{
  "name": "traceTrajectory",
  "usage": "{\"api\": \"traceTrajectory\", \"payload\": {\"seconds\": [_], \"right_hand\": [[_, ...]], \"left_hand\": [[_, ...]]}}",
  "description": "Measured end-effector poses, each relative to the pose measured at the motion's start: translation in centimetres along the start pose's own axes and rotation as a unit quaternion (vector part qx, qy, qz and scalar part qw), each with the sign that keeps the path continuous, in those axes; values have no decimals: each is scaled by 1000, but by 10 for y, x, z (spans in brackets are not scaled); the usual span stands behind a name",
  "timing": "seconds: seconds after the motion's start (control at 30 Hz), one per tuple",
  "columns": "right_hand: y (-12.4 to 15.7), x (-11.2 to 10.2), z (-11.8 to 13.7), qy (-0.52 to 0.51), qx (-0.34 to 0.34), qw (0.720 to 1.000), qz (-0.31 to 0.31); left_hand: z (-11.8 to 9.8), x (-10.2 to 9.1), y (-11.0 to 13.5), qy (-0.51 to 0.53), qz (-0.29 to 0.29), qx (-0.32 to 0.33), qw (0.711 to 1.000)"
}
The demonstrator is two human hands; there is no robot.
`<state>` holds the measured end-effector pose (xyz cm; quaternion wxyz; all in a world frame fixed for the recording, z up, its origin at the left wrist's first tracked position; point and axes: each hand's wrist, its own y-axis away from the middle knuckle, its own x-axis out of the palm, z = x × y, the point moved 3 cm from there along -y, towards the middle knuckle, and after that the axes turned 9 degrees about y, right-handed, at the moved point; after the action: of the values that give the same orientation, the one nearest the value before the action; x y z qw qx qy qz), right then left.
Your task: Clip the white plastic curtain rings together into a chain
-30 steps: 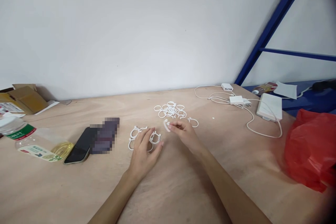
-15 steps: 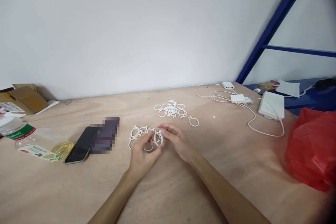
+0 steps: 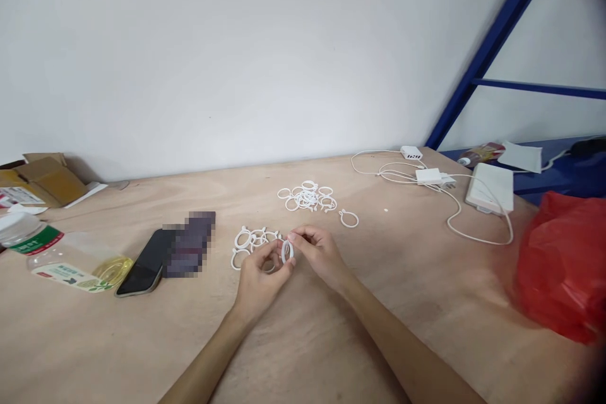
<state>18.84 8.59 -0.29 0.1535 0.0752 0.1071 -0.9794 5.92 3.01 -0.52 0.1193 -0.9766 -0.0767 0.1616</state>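
Observation:
Between my hands a white plastic curtain ring (image 3: 287, 252) stands nearly edge-on above the table. My left hand (image 3: 260, 281) grips its lower side between thumb and fingers. At the ring's top, my right hand (image 3: 319, 255) pinches with thumb and forefinger; the small part under those fingertips is hidden. Just beyond my left hand lies a loose group of similar rings (image 3: 243, 238), each with a small eyelet, partly covered by the fingers. Farther back is a denser pile of white rings (image 3: 307, 197), and one single ring (image 3: 350, 219) lies apart on its right.
A clear bottle (image 3: 71, 259) and a dark phone (image 3: 146, 262) lie on the left of the wooden table (image 3: 303, 341), with an open cardboard box (image 3: 57, 180) behind. On the right are white cables with a charger (image 3: 428, 177), a white box (image 3: 490, 188) and a red plastic bag (image 3: 563, 265).
The held ring has turned more edge-on to me. My right hand's fingers have come down and closed together at its top; my left hand stays almost in place.

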Motion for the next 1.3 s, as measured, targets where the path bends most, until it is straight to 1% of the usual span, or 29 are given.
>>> {"api": "traceTrajectory", "payload": {"seconds": [0.07,0.1,0.13,0.17,0.23,0.3,0.33,0.37,0.43,0.47,0.5,0.53,0.57,0.63,0.67,0.7,0.73,0.77,0.83,0.9,1.0,1.07,1.13,1.2,1.23,1.3], "right_hand": [[-3,-11,-2,118,-38,991,-58],[-5,-19,-3,189,-52,976,-96],[-6,-28,-4,263,-54,954,-136],[-8,-38,-6,335,-43,926,-170],[-10,-58,-12,461,18,864,-202],[-12,-74,-19,541,91,815,-186],[-13,-80,-22,563,119,800,-170],[-13,-85,-26,576,139,791,-153],[-14,-90,-31,584,161,785,-132],[-14,-91,-33,580,163,788,-127],[-15,-90,-33,567,159,798,-127],[-16,-87,-33,539,150,819,-128],[-16,-82,-32,493,136,850,-130],[-16,-67,-27,339,106,927,-116],[-15,-57,-23,244,95,961,-94],[-13,-45,-19,147,88,983,-60],[-11,-32,-14,61,85,994,-13],[-7,-20,-8,-9,84,996,35],[0,-1,2,-108,82,985,111],[5,8,9,-158,82,974,144],[7,7,13,-175,83,969,155],[6,3,13,-174,85,967,167],[5,0,11,-170,88,965,179],[3,-1,8,-161,86,966,181],[3,-1,6,-155,83,969,175],[1,-2,3,-143,77,977,138]], "left_hand": [[3,-5,-1,-89,-21,28,995],[5,-7,-2,-131,-28,46,990],[8,-9,-2,-166,-32,63,984],[10,-10,-1,-195,-34,78,977],[14,-10,-1,-237,-31,98,966],[16,-8,0,-260,-25,110,959],[16,-7,1,-264,-25,116,957],[15,-6,1,-262,-25,121,957],[12,-5,2,-250,-35,131,959],[10,-5,2,-239,-40,138,960],[8,-5,2,-226,-45,146,962],[7,-4,2,-212,-47,153,964],[6,-4,2,-197,-48,158,966],[5,-4,2,-163,-50,155,973],[6,-3,2,-147,-51,142,978],[7,-3,2,-128,-53,123,983],[8,-3,2,-106,-54,100,988],[9,-2,1,-79,-53,76,993],[12,-1,1,-17,-50,32,998],[12,0,1,52,-49,-3,997],[12,0,0,131,-51,-38,989],[12,-1,-2,151,-46,-45,987],[12,-2,-3,140,-41,-37,989],[11,-3,-3,109,-39,-16,993],[11,-4,-2,87,-39,-2,995],[8,-4,-1,39,-33,28,998]]}}
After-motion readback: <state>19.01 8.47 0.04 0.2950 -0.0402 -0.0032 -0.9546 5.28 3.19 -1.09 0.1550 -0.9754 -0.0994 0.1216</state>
